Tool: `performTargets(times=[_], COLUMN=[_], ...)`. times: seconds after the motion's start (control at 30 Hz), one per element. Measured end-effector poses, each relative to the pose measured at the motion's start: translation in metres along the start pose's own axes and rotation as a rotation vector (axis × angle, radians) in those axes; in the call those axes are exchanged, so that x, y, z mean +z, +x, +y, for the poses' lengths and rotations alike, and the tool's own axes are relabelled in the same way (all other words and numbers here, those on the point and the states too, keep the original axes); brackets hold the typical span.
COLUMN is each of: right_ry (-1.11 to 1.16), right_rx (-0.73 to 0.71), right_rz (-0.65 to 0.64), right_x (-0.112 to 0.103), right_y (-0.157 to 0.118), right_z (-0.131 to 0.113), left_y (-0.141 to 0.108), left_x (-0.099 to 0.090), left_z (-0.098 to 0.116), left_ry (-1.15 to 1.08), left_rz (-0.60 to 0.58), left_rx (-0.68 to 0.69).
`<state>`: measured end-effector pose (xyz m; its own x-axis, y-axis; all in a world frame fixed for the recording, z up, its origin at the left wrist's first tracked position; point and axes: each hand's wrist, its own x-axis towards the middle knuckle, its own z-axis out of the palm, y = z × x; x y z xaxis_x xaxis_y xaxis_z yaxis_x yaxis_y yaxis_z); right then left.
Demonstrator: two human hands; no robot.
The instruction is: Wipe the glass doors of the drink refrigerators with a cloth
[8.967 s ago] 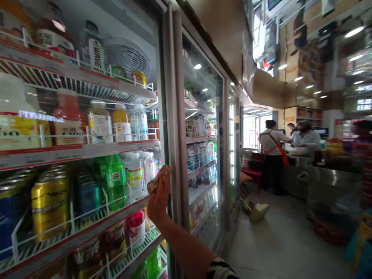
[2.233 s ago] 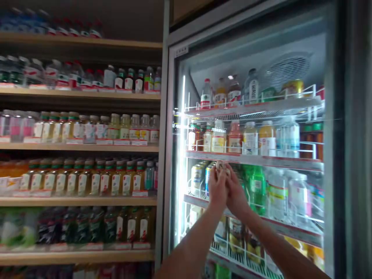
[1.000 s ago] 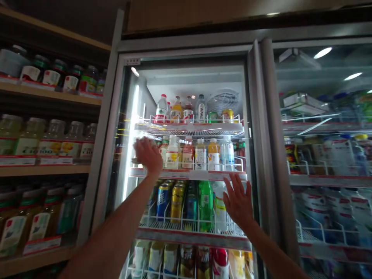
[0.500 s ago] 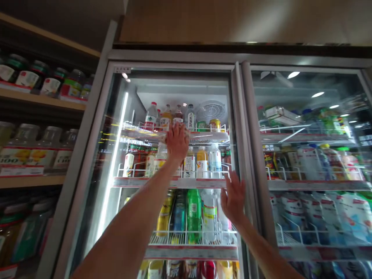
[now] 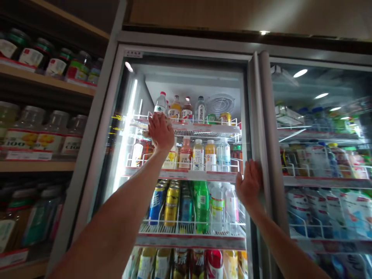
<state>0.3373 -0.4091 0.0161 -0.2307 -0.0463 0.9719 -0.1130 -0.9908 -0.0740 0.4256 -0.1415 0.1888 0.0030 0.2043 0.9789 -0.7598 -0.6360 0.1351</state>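
My left hand point(image 5: 161, 133) presses a pale cloth point(image 5: 168, 121) to the glass door point(image 5: 186, 79) of a drinks fridge, near the top shelf. Only the edges of the cloth show around the fingers. Further right, my right hand point(image 5: 249, 182) rests with its fingers stretched out against the door's right frame point(image 5: 255, 116), holding nothing. Behind the glass, a red-capped bottle point(image 5: 161, 101) stands just above my left hand, and a green bottle point(image 5: 202, 205) is on a lower shelf, left of my right forearm.
A second glass door point(image 5: 316, 93) with more drinks behind it adjoins on the right. To the left, wooden shelves point(image 5: 58, 166) carry rows of jars point(image 5: 54, 128) and bottles. A wood panel point(image 5: 203, 15) runs above the fridge.
My left hand has slid left across the glass with the cloth. My right hand has come to the door's right frame. The view has shifted slightly.
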Motion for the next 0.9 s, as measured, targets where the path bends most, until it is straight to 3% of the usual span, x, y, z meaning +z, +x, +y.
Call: performTargets(times=[0.07, 0.1, 0.2, 0.27, 0.37, 0.4, 0.43, 0.47, 0.5, 0.53, 0.57, 0.67, 0.73, 0.77, 0.83, 0.9], right_ry=[-0.041, -0.061, -0.096, -0.100, -0.092, -0.088, -0.087, -0.088, -0.091, -0.097, -0.103, -0.114, -0.113, -0.113, -0.117, -0.126], right_rx=[0.076, 0.104, 0.104, 0.084, 0.095, 0.103, 0.116, 0.134, 0.161, 0.194, 0.226, 0.281, 0.282, 0.283, 0.270, 0.245], right_rz=[0.005, 0.007, -0.011, -0.026, -0.021, -0.022, -0.026, -0.032, -0.038, -0.045, -0.053, -0.082, -0.095, -0.095, -0.097, -0.108], right_x=[0.004, 0.005, 0.004, 0.003, 0.002, 0.002, 0.002, 0.002, 0.002, 0.001, 0.001, -0.002, -0.003, -0.003, -0.002, 0.001], right_y=[0.000, 0.000, -0.002, -0.003, -0.002, -0.002, -0.002, -0.002, -0.002, -0.003, -0.003, -0.005, -0.006, -0.007, -0.008, -0.009], right_z=[-0.009, -0.013, -0.018, -0.017, -0.016, -0.017, -0.020, -0.024, -0.029, -0.034, -0.039, -0.049, -0.050, -0.050, -0.049, -0.053], left_y=[-0.025, -0.046, -0.107, -0.119, -0.091, -0.078, -0.067, -0.062, -0.064, -0.073, -0.087, -0.144, -0.167, -0.169, -0.154, -0.128], left_x=[0.005, 0.012, 0.030, 0.025, -0.014, -0.028, -0.039, -0.046, -0.047, -0.043, -0.035, -0.006, -0.001, -0.004, -0.020, -0.036], left_z=[0.010, 0.024, 0.060, 0.047, -0.027, -0.054, -0.075, -0.087, -0.088, -0.079, -0.063, -0.004, 0.006, -0.002, -0.038, -0.077], left_ry=[0.016, 0.002, -0.090, -0.111, -0.051, -0.019, 0.030, 0.075, 0.103, 0.114, 0.107, 0.026, -0.022, -0.031, -0.016, 0.036], left_rz=[0.005, -0.058, -0.285, -0.321, -0.232, -0.158, -0.015, 0.081, 0.092, 0.063, -0.018, -0.230, -0.275, -0.261, -0.172, 0.002], left_rx=[-0.033, 0.067, 0.619, 0.733, 0.501, 0.360, 0.123, -0.060, -0.131, -0.126, -0.025, 0.498, 0.749, 0.776, 0.626, 0.226])
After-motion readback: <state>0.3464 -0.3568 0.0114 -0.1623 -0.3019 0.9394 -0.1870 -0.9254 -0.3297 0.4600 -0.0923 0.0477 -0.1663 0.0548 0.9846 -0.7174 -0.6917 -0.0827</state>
